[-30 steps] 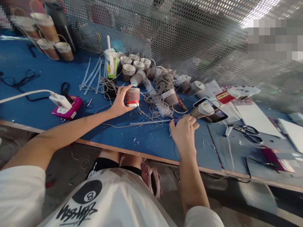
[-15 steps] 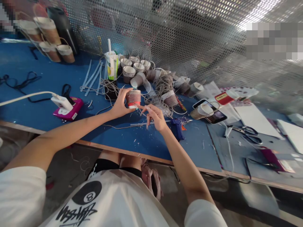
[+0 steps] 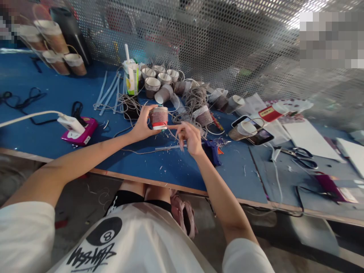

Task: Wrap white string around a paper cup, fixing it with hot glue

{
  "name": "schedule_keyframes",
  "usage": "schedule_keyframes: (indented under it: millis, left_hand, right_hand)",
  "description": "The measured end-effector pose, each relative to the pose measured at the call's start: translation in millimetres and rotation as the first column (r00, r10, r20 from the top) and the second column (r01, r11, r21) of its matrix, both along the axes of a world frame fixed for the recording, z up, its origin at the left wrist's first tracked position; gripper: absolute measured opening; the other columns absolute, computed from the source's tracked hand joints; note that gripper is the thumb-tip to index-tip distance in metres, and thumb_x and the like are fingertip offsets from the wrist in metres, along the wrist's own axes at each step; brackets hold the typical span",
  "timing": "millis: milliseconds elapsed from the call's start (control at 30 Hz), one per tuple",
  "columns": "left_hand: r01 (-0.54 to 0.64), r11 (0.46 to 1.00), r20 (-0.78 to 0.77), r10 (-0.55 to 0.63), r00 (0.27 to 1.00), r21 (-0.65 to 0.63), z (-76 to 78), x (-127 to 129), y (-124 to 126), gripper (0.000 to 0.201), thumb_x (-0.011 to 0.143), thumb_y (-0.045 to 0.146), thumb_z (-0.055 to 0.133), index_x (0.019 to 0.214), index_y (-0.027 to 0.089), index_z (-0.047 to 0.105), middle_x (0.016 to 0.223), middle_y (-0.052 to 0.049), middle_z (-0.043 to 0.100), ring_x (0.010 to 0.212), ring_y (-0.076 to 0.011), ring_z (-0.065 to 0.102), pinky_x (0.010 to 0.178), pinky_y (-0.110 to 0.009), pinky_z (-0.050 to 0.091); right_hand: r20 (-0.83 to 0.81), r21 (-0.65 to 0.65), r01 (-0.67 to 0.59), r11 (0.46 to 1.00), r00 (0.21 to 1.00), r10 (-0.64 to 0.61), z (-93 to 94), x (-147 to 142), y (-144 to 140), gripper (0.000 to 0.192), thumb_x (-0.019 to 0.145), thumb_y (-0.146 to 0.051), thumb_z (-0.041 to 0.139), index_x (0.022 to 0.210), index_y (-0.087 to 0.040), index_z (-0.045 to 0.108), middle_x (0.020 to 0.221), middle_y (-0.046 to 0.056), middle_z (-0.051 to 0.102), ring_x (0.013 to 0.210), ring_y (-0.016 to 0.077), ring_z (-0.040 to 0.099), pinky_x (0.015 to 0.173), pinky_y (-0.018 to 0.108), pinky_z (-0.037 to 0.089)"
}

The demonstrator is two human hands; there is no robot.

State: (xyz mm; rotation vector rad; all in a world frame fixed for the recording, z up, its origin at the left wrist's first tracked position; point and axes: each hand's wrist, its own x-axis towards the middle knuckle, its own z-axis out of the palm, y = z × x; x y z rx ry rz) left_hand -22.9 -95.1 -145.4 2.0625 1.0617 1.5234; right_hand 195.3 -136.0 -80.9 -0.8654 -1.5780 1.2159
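Observation:
My left hand [image 3: 142,123] is closed on a small paper cup [image 3: 159,117], fingers at one end and thumb at the other. Grey-brown cord is wound round the cup's side, with a red band and a white strip below it. My right hand [image 3: 190,137] is beside the cup, its index finger stretched out and touching the cup near the red band. Its other fingers are loosely bent and apart, and I see nothing gripped in them. A blue glue gun [image 3: 212,151] lies just right of that hand.
Several cord-wrapped cups [image 3: 152,86] and a heap of cord [image 3: 196,98] lie behind my hands. Clear glue sticks [image 3: 109,96], a drink carton [image 3: 131,77] and a pink power strip [image 3: 82,132] are leftward. Rightward lie a phone [image 3: 263,137] and scissors [image 3: 303,155].
My right index finger has straightened against the cup, and that hand has shifted slightly right. The cup has tilted a little in my left hand.

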Motion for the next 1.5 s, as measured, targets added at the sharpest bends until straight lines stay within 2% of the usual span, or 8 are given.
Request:
schedule_keyframes:
  millis: [167, 467, 767, 1067, 1167, 1333, 1400, 1500]
  left_hand:
    - [0.032, 0.999, 0.002, -0.032, 0.999, -0.011, -0.4, -1, 0, 0.09, 0.066, 0.071, 0.077, 0.135, 0.027, 0.04, 0.13, -0.013, 0.045, 0.12, -0.0286, 0.054, 0.091, -0.041, 0.056]
    - [0.137, 0.989, 0.087, -0.132, 0.987, -0.052, -4.6, -1, 2, 0.088, 0.068, 0.069, 0.077, 0.134, 0.031, 0.033, 0.134, -0.011, 0.042, 0.124, -0.0261, 0.054, 0.102, -0.045, 0.053]
    - [0.233, 0.97, 0.154, -0.221, 0.963, -0.063, -12.5, 1, 7, 0.092, 0.065, 0.071, 0.078, 0.131, 0.033, 0.027, 0.129, -0.01, 0.042, 0.117, -0.0255, 0.06, 0.1, -0.051, 0.054]
    - [0.216, 0.976, 0.095, -0.215, 0.972, 0.005, -9.8, 1, 5, 0.091, 0.068, 0.077, 0.071, 0.132, 0.035, 0.022, 0.129, -0.01, 0.043, 0.119, -0.0255, 0.06, 0.095, -0.045, 0.058]
    - [0.221, 0.975, 0.086, -0.219, 0.972, -0.012, -9.9, 1, 6, 0.092, 0.068, 0.078, 0.071, 0.133, 0.034, 0.021, 0.13, -0.011, 0.043, 0.12, -0.026, 0.06, 0.096, -0.046, 0.058]
    - [0.267, 0.964, 0.08, -0.265, 0.961, -0.015, -12.9, 0, 9, 0.093, 0.068, 0.077, 0.072, 0.134, 0.037, 0.019, 0.132, -0.01, 0.041, 0.122, -0.0253, 0.059, 0.099, -0.049, 0.056]
    - [0.274, 0.962, 0.078, -0.273, 0.959, -0.005, -13.7, -2, 10, 0.094, 0.068, 0.077, 0.072, 0.134, 0.037, 0.02, 0.134, -0.011, 0.039, 0.124, -0.026, 0.057, 0.101, -0.049, 0.055]
    - [0.304, 0.952, 0.086, -0.305, 0.948, 0.027, -13.8, -3, 11, 0.089, 0.071, 0.074, 0.072, 0.135, 0.038, 0.021, 0.136, -0.01, 0.04, 0.126, -0.0253, 0.056, 0.1, -0.048, 0.056]
  right_hand:
    - [0.042, -0.027, -0.115, 0.993, 0.992, 0.116, 1.1, -9, -3, 0.05, 0.085, -0.07, 0.056, 0.075, -0.021, 0.056, 0.08, 0.003, 0.074, 0.034, 0.0051, 0.046, 0.033, 0.022, 0.033]
    - [-0.113, -0.015, 0.351, 0.936, 0.93, -0.35, -5.6, 5, 10, 0.058, 0.084, -0.075, 0.046, 0.06, -0.023, 0.044, 0.073, 0.004, 0.073, 0.03, 0.0042, 0.032, 0.028, 0.023, 0.021]
    - [-0.106, -0.116, -0.064, 0.991, 0.993, 0.052, -3.3, -4, 3, 0.058, 0.079, -0.078, 0.052, 0.067, -0.022, 0.05, 0.089, 0.007, 0.078, 0.033, 0.0052, 0.041, 0.03, 0.022, 0.034]
    - [-0.154, -0.091, 0.296, 0.951, 0.939, -0.307, -6.8, 7, 13, 0.054, 0.085, -0.07, 0.043, 0.057, -0.024, 0.04, 0.066, 0.003, 0.07, 0.031, 0.0056, 0.031, 0.029, 0.023, 0.022]
    - [-0.162, -0.059, 0.265, 0.962, 0.949, -0.271, -1.8, 5, 8, 0.056, 0.086, -0.073, 0.039, 0.059, -0.025, 0.039, 0.066, 0.003, 0.069, 0.031, 0.0059, 0.029, 0.03, 0.024, 0.023]
    - [-0.129, -0.083, -0.03, 0.996, 0.991, 0.019, 0.0, -3, 1, 0.058, 0.082, -0.077, 0.048, 0.063, -0.023, 0.05, 0.076, 0.005, 0.075, 0.033, 0.0066, 0.038, 0.03, 0.024, 0.029]
    - [-0.111, -0.091, -0.005, 0.996, 0.994, -0.005, -4.0, -2, 4, 0.059, 0.082, -0.078, 0.047, 0.063, -0.023, 0.049, 0.077, 0.006, 0.075, 0.033, 0.0068, 0.039, 0.029, 0.024, 0.031]
    - [-0.089, -0.018, 0.222, 0.975, 0.971, -0.223, -9.5, 4, 10, 0.059, 0.088, -0.077, 0.037, 0.063, -0.024, 0.044, 0.07, 0.004, 0.07, 0.034, 0.0078, 0.038, 0.031, 0.025, 0.033]
